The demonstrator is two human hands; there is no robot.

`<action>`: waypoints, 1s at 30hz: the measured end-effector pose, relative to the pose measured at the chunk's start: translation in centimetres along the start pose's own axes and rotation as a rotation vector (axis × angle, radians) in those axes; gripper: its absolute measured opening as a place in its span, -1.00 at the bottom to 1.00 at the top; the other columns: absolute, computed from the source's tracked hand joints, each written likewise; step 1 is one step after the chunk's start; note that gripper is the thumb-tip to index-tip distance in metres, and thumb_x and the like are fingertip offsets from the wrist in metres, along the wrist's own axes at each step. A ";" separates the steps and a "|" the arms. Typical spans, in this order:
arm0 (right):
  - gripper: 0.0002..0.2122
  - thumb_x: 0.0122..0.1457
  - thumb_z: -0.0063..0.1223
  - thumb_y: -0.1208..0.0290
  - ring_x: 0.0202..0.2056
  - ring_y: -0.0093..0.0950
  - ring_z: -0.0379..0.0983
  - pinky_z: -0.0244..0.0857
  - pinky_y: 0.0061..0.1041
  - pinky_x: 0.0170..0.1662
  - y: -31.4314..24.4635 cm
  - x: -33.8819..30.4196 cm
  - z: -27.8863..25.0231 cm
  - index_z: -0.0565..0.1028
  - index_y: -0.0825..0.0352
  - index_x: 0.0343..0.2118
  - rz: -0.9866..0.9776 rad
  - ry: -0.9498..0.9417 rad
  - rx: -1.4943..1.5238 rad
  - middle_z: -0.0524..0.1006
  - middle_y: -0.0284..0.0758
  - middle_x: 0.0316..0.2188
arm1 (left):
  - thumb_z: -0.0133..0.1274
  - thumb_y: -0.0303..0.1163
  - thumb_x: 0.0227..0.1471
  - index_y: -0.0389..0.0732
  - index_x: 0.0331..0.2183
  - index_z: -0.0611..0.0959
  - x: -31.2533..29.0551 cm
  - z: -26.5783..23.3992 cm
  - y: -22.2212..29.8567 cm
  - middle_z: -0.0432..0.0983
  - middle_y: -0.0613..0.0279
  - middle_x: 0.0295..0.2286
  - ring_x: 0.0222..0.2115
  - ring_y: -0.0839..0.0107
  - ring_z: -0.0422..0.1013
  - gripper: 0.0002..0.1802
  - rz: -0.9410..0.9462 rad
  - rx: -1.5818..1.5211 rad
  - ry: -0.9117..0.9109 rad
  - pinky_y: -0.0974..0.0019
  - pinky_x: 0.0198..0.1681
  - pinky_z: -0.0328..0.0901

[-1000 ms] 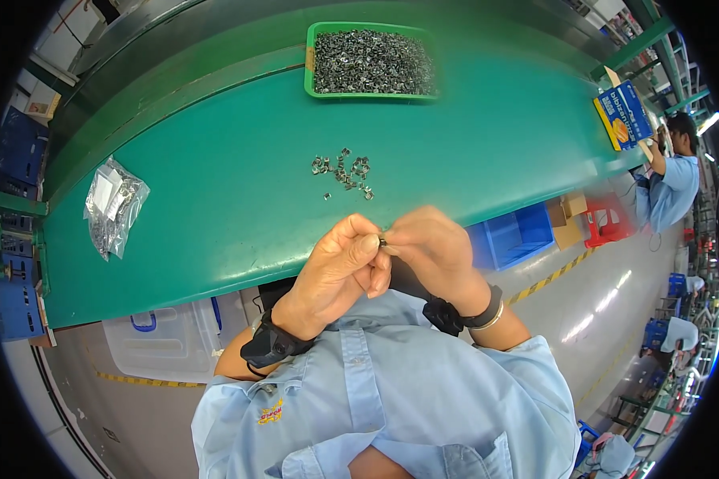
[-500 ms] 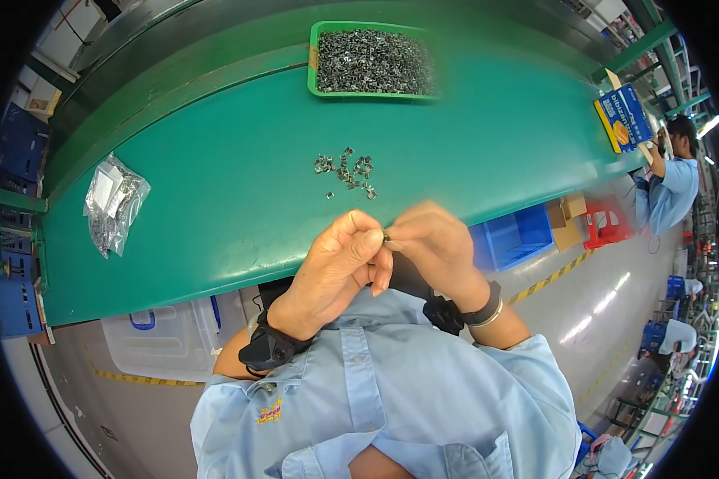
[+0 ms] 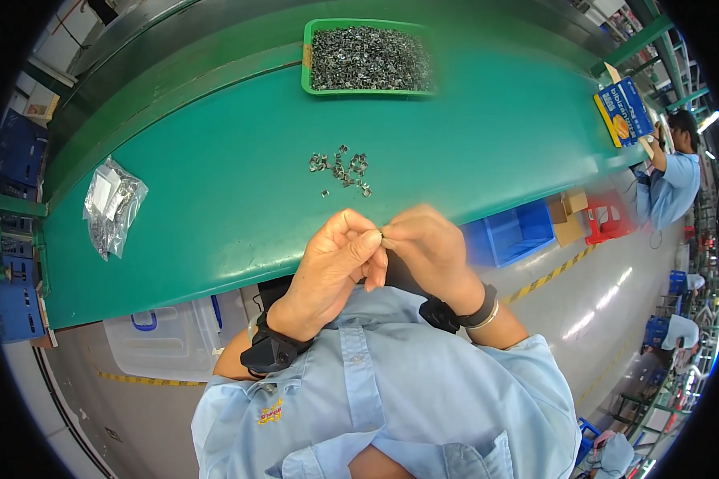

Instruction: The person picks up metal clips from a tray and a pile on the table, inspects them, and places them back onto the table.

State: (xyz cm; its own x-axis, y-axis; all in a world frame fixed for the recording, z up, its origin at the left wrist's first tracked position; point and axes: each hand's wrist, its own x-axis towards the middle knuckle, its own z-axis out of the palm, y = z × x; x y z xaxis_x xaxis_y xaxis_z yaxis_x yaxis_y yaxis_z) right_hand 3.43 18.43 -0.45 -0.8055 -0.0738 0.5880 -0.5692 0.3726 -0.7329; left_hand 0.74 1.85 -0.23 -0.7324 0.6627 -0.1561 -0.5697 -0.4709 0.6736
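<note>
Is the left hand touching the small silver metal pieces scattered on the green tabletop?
Apart: the head view shows a strip of green tabletop between the left hand and the scattered metal pieces.

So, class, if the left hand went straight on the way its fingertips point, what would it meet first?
Most likely the right hand, facing it; a small part, mostly hidden, seems pinched between the two. How exactly they line up in depth is unclear here.

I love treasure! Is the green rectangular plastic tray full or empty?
Looks full: small, shiny metal pieces cover the visible inside of the green tray. Depth hidden.
</note>
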 end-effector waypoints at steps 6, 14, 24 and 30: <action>-0.86 -0.03 0.15 0.62 -0.45 -0.45 0.46 0.33 -0.54 -0.45 -0.4 0.0 -0.3 0.48 0.33 -0.37 0.110 -0.014 -0.011 0.51 -0.32 -0.49 | -0.04 -0.32 0.14 -0.20 -0.35 0.41 0.1 0.2 0.1 0.46 0.20 -0.56 -0.62 0.46 0.39 -0.84 -0.034 0.012 0.022 0.44 -0.62 0.25; -0.85 -0.03 0.15 0.63 -0.47 -0.45 0.46 0.33 -0.55 -0.46 -0.8 0.1 -0.4 0.49 0.34 -0.36 0.079 -0.004 -0.053 0.52 -0.31 -0.48 | -0.04 -0.30 0.14 -0.21 -0.35 0.42 -0.2 0.5 0.4 0.47 0.22 -0.55 -0.60 0.48 0.40 -0.82 -0.016 0.139 0.079 0.46 -0.60 0.25; -0.87 -0.03 0.15 0.63 -0.43 -0.45 0.47 0.35 -0.55 -0.41 -0.7 -0.4 -0.3 0.50 0.35 -0.38 0.110 0.018 0.011 0.54 -0.31 -0.46 | -0.07 -0.32 0.16 -0.21 -0.33 0.43 -0.6 0.4 0.5 0.48 0.20 -0.53 -0.59 0.48 0.40 -0.84 -0.010 0.130 0.063 0.46 -0.58 0.26; -0.86 -0.01 0.14 0.63 -0.40 -0.43 0.48 0.35 -0.53 -0.37 -0.3 -0.6 -0.4 0.49 0.32 -0.36 0.121 -0.027 0.047 0.54 -0.29 -0.44 | -0.06 -0.32 0.16 -0.22 -0.33 0.44 -0.5 0.1 0.5 0.48 0.19 -0.52 -0.58 0.49 0.40 -0.84 -0.026 0.147 0.046 0.46 -0.58 0.27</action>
State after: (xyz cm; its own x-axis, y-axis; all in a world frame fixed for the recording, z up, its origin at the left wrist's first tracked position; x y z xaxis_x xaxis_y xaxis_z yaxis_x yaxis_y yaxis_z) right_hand 4.18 18.71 -0.46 -0.8726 -0.0565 0.4852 -0.4741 0.3370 -0.8134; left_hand 0.86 1.35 0.24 -0.7363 0.6447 -0.2057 -0.5307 -0.3615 0.7666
